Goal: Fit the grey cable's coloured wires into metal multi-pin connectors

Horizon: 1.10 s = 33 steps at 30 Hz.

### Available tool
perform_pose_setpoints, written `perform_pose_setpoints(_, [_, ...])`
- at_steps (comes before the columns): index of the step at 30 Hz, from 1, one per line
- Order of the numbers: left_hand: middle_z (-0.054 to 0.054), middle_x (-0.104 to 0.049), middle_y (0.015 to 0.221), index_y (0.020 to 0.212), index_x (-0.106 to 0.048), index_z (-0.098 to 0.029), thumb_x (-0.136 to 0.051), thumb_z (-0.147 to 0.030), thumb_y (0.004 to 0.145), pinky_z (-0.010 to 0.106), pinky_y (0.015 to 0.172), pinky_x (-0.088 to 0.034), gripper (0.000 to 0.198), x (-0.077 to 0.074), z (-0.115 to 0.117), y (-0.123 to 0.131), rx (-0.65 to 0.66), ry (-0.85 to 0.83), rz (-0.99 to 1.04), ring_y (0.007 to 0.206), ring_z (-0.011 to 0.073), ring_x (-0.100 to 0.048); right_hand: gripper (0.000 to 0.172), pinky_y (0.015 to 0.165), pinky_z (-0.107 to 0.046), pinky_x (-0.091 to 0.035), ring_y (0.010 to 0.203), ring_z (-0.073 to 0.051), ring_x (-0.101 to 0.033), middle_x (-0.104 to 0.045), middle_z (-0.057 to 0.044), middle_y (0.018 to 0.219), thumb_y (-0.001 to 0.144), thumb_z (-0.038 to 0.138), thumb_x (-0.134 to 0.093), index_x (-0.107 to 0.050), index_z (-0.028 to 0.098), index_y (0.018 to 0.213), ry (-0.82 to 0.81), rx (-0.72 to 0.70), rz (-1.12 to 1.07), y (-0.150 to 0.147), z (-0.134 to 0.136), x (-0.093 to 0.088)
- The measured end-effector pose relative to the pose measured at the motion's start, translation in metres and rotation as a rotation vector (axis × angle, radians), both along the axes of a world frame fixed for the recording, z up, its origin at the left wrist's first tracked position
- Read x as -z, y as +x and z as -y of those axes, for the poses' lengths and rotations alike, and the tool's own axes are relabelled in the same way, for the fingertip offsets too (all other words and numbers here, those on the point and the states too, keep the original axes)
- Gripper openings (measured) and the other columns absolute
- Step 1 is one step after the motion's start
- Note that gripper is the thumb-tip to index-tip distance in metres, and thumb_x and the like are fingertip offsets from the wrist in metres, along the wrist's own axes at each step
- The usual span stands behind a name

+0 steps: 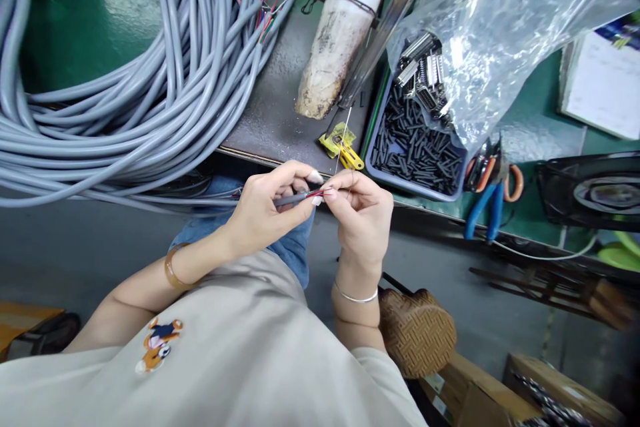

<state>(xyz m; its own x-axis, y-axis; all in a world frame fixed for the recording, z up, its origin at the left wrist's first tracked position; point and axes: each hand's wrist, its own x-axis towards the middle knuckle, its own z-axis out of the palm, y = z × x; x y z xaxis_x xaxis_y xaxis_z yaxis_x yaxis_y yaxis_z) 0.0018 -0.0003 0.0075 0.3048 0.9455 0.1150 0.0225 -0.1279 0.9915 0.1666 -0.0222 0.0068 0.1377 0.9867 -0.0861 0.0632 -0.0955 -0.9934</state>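
Note:
My left hand is closed round the end of a thin grey cable, held just below the bench edge. Coloured inner wires stick out of the cable's stripped end. My right hand pinches those wires between thumb and fingertips, touching the left hand's fingers. A big coil of the same grey cable lies on the bench to the left, with stripped coloured ends at the top.
A blue tray of short black tubes stands right of my hands, a clear plastic bag with metal connectors over it. Blue and orange pliers, a yellow tool, a wrapped white post and a woven stool are nearby.

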Motion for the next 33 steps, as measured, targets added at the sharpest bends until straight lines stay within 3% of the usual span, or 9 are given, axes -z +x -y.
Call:
perform_pose_setpoints(3, [0.000, -0.065, 0.073, 0.088, -0.068, -0.015, -0.066, -0.021, 0.090, 0.018, 0.053, -0.039, 0.007, -0.002, 0.003, 0.003, 0.020, 0.051, -0.005, 0.058, 0.0063, -0.049, 0.017, 0.045, -0.022, -0.028, 0.052, -0.007, -0.038, -0.060, 0.002, 0.070, 0.082, 0.038, -0.077, -0.072, 0.022, 0.079, 0.036, 0.040, 0.049, -0.002, 0.004, -0.001])
perform_pose_setpoints(10, [-0.005, -0.054, 0.061, 0.082, -0.065, -0.016, -0.065, -0.021, 0.091, 0.015, 0.045, -0.033, 0.010, -0.001, 0.009, 0.006, -0.073, 0.109, 0.054, 0.049, 0.0041, -0.041, 0.026, 0.049, -0.023, -0.038, 0.056, -0.009, -0.047, -0.059, 0.002, 0.069, 0.080, 0.045, -0.078, -0.068, 0.022, 0.074, 0.039, 0.004, -0.076, -0.010, -0.001, 0.000])
perform_pose_setpoints(18, [-0.004, -0.061, 0.064, 0.082, -0.067, -0.016, -0.064, -0.014, 0.087, 0.015, 0.046, -0.035, 0.007, -0.002, 0.007, 0.006, -0.143, 0.242, -0.030, 0.049, 0.0037, -0.042, 0.015, 0.048, -0.026, -0.026, 0.053, -0.007, -0.036, -0.058, 0.003, 0.073, 0.086, 0.035, -0.075, -0.071, 0.023, 0.079, 0.128, 0.071, 0.104, -0.011, 0.007, -0.005])
perform_pose_setpoints(21, [-0.004, -0.062, 0.063, 0.078, -0.066, -0.015, -0.064, -0.010, 0.084, 0.015, 0.045, -0.032, 0.008, -0.006, 0.004, 0.007, -0.113, 0.251, -0.014, 0.048, 0.0030, -0.040, 0.017, 0.048, -0.026, -0.026, 0.053, -0.007, -0.037, -0.058, 0.002, 0.072, 0.086, 0.038, -0.077, -0.072, 0.023, 0.078, 0.123, 0.023, 0.088, -0.006, 0.005, -0.007])
perform_pose_setpoints(26, [-0.005, -0.053, 0.055, 0.072, -0.064, -0.016, -0.065, -0.016, 0.083, 0.016, 0.040, -0.027, 0.011, -0.011, 0.003, 0.008, -0.104, 0.121, 0.024, 0.044, 0.0026, -0.035, 0.036, 0.047, -0.025, -0.031, 0.055, -0.009, -0.043, -0.058, 0.002, 0.068, 0.081, 0.057, -0.079, -0.069, 0.023, 0.073, 0.045, -0.051, -0.002, -0.005, -0.001, -0.010])
perform_pose_setpoints(30, [-0.004, -0.056, 0.057, 0.072, -0.064, -0.016, -0.068, -0.026, 0.084, 0.017, 0.043, -0.035, 0.017, -0.010, 0.001, 0.006, -0.112, -0.042, 0.083, 0.047, 0.0048, -0.044, 0.026, 0.047, -0.026, -0.027, 0.053, -0.007, -0.038, -0.060, 0.002, 0.072, 0.087, 0.047, -0.076, -0.072, 0.023, 0.078, 0.095, 0.008, 0.092, -0.009, 0.002, -0.010])
perform_pose_setpoints(33, [-0.003, -0.058, 0.059, 0.073, -0.065, -0.016, -0.070, -0.026, 0.084, 0.017, 0.045, -0.036, 0.016, -0.008, 0.000, 0.005, -0.093, -0.074, 0.135, 0.048, 0.0047, -0.044, 0.025, 0.047, -0.025, -0.030, 0.053, -0.007, -0.040, -0.061, 0.002, 0.071, 0.087, 0.045, -0.076, -0.072, 0.023, 0.076, 0.109, 0.011, 0.080, -0.011, 0.001, -0.009])
